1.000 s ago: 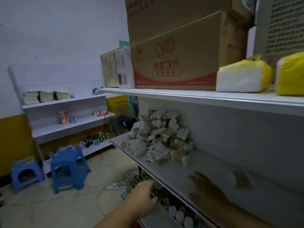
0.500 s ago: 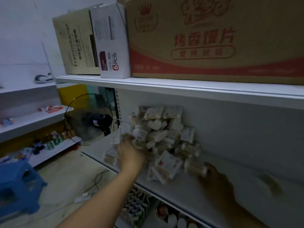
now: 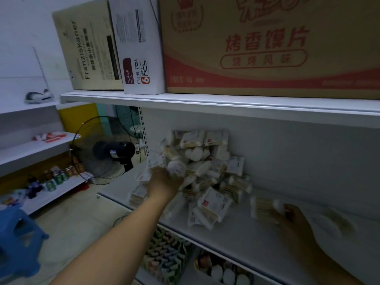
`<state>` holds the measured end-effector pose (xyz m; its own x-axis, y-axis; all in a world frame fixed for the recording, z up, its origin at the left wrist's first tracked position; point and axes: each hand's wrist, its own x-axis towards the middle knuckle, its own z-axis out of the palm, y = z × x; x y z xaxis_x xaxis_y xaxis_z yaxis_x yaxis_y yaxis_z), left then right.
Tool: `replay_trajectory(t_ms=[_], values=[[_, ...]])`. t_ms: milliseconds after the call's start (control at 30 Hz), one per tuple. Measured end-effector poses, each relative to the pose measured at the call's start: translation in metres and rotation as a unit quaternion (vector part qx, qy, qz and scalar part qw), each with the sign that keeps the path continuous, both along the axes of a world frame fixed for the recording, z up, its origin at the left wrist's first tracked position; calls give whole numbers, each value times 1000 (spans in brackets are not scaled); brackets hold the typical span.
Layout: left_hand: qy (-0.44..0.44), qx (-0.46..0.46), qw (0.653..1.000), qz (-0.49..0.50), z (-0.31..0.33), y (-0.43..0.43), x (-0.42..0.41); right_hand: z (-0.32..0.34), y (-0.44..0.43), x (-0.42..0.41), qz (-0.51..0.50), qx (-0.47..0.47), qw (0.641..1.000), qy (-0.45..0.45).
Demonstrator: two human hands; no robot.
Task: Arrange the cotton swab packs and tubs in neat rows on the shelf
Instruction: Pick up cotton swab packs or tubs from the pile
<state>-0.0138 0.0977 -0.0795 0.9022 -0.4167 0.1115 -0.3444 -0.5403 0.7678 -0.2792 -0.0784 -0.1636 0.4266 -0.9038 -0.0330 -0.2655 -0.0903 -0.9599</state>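
Observation:
A loose heap of cotton swab packs and tubs (image 3: 205, 171) lies against the back panel of the white middle shelf (image 3: 246, 233). My left hand (image 3: 164, 183) reaches into the heap's left side, its fingers buried among the packs, so its grip is hidden. To the right of the heap, my right hand (image 3: 292, 219) holds a blurred cotton swab pack (image 3: 264, 206) just above the shelf, apart from the heap. A flat white pack (image 3: 213, 204) lies at the heap's front edge.
Large cardboard boxes (image 3: 267, 48) fill the shelf above. The lower shelf (image 3: 168, 262) holds small coloured items and jars. A standing fan (image 3: 107, 151) is left of the shelving, with a blue stool (image 3: 16, 239) on the floor. Bare shelf extends right of my right hand.
I have come closer to the shelf. My left hand rose from below the shelf edge into the heap. My right hand took a pack and drew it right, away from the heap.

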Motion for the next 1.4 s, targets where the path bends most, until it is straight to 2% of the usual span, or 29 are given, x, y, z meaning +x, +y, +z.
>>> replay_trajectory(t_ms=[67,133,267,467,800,967,1067,1133,1233,1333,1400], values=[[1,-4,1000,-14,3,4,-5,20,6,-2,-16,2,999,-40],[15,-21,999,-27,4,9,-7,26,4,-4,-30,45,995,-88],[137,-114,983,-32,4,20,-17,31,6,-6,-37,157,971,-177],[235,-176,952,-88,-7,28,-43,36,16,-17,-20,219,936,-276],[215,-188,933,-218,-15,-7,-83,41,24,-45,-79,346,876,-326],[206,-207,930,-225,-14,-31,-121,43,19,-79,-61,346,864,-360],[241,-214,910,-262,-12,-49,-160,53,8,-112,-25,319,875,-364],[248,-211,895,-304,-10,-63,-195,63,2,-141,2,300,891,-341],[251,-228,875,-347,-3,-87,-260,88,-3,-192,44,221,926,-302],[243,-209,863,-391,6,-111,-343,108,-14,-259,-3,149,944,-293],[263,-202,841,-427,9,-126,-395,115,-20,-305,-36,122,946,-297]])
